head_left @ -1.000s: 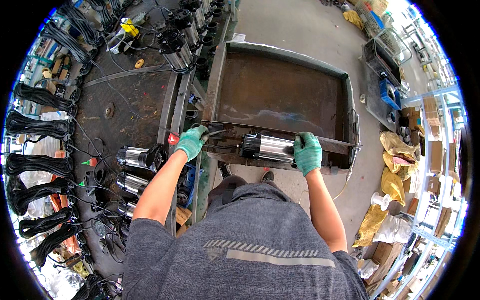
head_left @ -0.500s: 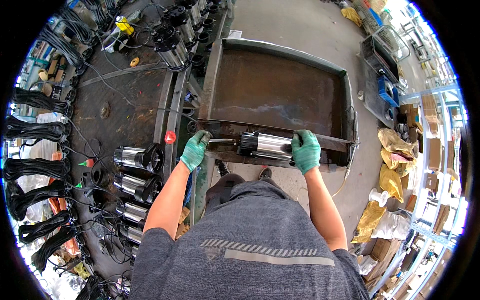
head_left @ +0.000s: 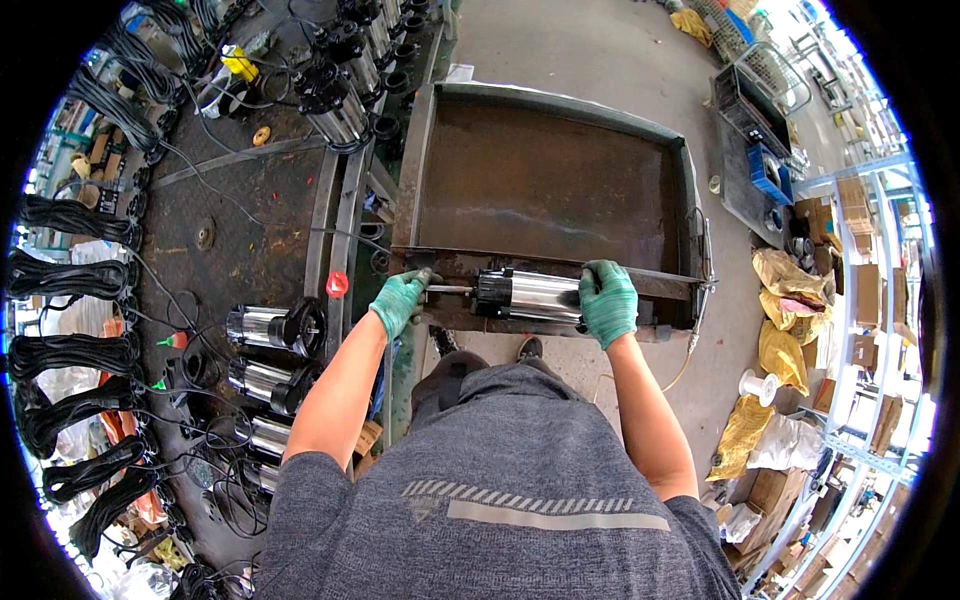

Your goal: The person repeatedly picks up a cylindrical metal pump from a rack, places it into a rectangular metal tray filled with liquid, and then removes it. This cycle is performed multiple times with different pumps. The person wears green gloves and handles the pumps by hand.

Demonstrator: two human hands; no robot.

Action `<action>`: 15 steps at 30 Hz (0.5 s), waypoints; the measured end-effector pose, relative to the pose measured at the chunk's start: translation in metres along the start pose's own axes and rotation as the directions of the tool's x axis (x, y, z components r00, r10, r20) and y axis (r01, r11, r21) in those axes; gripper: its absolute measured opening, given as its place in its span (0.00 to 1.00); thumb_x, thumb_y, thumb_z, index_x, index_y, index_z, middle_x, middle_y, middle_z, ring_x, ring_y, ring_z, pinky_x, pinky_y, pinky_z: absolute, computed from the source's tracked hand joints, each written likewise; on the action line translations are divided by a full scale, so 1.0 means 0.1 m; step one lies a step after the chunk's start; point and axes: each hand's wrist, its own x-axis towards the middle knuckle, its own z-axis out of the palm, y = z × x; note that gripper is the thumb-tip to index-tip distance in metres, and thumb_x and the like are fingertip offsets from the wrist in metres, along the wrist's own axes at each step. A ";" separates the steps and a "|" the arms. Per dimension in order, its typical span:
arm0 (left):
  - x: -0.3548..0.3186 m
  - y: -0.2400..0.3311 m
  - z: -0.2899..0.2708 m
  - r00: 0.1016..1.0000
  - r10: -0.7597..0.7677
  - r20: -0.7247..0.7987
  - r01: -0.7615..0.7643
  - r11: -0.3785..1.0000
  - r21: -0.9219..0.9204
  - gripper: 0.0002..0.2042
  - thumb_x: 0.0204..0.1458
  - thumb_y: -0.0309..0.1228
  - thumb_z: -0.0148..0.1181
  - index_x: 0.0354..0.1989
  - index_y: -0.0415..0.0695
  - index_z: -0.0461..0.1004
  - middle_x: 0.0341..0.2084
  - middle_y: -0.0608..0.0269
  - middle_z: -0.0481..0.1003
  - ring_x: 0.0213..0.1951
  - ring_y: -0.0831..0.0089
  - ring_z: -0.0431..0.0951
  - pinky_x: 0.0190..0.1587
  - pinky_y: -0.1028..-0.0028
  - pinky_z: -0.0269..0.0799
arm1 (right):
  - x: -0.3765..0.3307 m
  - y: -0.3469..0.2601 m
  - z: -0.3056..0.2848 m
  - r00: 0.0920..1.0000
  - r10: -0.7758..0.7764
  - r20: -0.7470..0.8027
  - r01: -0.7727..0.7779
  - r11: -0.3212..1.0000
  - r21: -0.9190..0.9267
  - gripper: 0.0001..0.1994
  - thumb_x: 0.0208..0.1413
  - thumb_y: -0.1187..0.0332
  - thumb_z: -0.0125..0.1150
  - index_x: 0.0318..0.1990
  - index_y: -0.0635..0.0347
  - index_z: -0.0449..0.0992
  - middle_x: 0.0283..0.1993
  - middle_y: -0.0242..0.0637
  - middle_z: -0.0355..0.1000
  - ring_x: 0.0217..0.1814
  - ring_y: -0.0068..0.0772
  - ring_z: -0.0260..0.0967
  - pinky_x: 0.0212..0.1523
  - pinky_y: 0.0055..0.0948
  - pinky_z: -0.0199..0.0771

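A cylindrical pump (head_left: 540, 296) with a shiny metal body and black ends lies on its side across the near edge of a rusty metal tray. My right hand (head_left: 608, 300), in a green glove, is wrapped around the pump's right end. Its left end meets a thin metal rod (head_left: 450, 289). My left hand (head_left: 400, 300), gloved in green too, is closed around the rod's outer end; whatever handle sits inside the fist is hidden. Behind both hands, a narrow metal bar (head_left: 560, 260) crosses the tray (head_left: 570, 150).
On the left stands a dark workbench (head_left: 255, 215) bearing several similar pumps (head_left: 268, 328), coiled black cables (head_left: 75, 268) and a yellow bottle (head_left: 238, 65). A red round piece (head_left: 337, 285) sits at its edge. Shelving (head_left: 870, 330) and yellow sacks (head_left: 782, 350) are at the right.
My left hand has come slightly closer to the pump, so less of the rod shows. My right hand keeps its grip on the pump's right end.
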 end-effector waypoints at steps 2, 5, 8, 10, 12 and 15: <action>0.01 0.00 0.00 0.998 0.061 0.030 -0.060 0.997 -0.053 0.19 0.68 0.49 0.55 0.52 0.47 0.80 0.30 0.73 0.76 0.31 0.79 0.74 0.34 0.77 0.71 | 0.01 -0.01 0.00 1.000 -0.021 -0.012 0.021 1.000 0.008 0.07 0.57 0.68 0.62 0.39 0.59 0.79 0.40 0.47 0.77 0.45 0.57 0.73 0.49 0.48 0.73; -0.15 0.09 0.03 0.980 0.140 0.142 -0.119 0.982 -0.145 0.20 0.67 0.45 0.58 0.61 0.47 0.75 0.39 0.68 0.77 0.40 0.76 0.77 0.43 0.73 0.75 | 0.01 0.02 0.00 1.000 -0.012 -0.014 0.012 1.000 0.009 0.06 0.57 0.68 0.62 0.39 0.59 0.79 0.40 0.46 0.77 0.45 0.57 0.73 0.49 0.48 0.73; -0.24 0.12 -0.06 0.944 0.186 0.271 -0.193 0.981 -0.001 0.24 0.64 0.39 0.62 0.67 0.46 0.68 0.49 0.66 0.76 0.46 0.72 0.77 0.50 0.68 0.76 | -0.01 0.02 0.00 1.000 0.001 0.003 -0.001 1.000 -0.003 0.06 0.57 0.68 0.61 0.38 0.59 0.79 0.40 0.46 0.77 0.45 0.57 0.73 0.48 0.49 0.73; -0.12 0.03 -0.25 0.917 0.212 0.338 -0.308 0.914 0.263 0.27 0.62 0.34 0.65 0.69 0.46 0.64 0.53 0.67 0.74 0.47 0.70 0.78 0.51 0.65 0.76 | 0.00 -0.01 -0.01 1.000 -0.005 0.010 0.005 1.000 -0.006 0.06 0.57 0.68 0.61 0.38 0.59 0.79 0.40 0.46 0.77 0.45 0.56 0.73 0.48 0.49 0.73; -0.04 0.03 -0.21 0.953 0.148 0.265 -0.274 0.795 0.541 0.21 0.58 0.27 0.66 0.60 0.45 0.70 0.46 0.67 0.75 0.44 0.76 0.74 0.46 0.73 0.73 | 0.01 -0.01 -0.01 1.000 -0.006 0.005 0.006 1.000 -0.003 0.06 0.57 0.68 0.61 0.38 0.59 0.79 0.40 0.46 0.77 0.45 0.56 0.73 0.48 0.49 0.73; 0.02 -0.09 -0.19 0.944 0.265 0.195 -0.314 0.544 0.778 0.15 0.58 0.26 0.65 0.53 0.40 0.74 0.41 0.65 0.76 0.41 0.74 0.74 0.45 0.71 0.73 | 0.01 0.01 0.00 1.000 -0.026 0.001 0.026 1.000 -0.004 0.06 0.57 0.68 0.61 0.38 0.59 0.79 0.40 0.46 0.77 0.45 0.56 0.73 0.48 0.49 0.74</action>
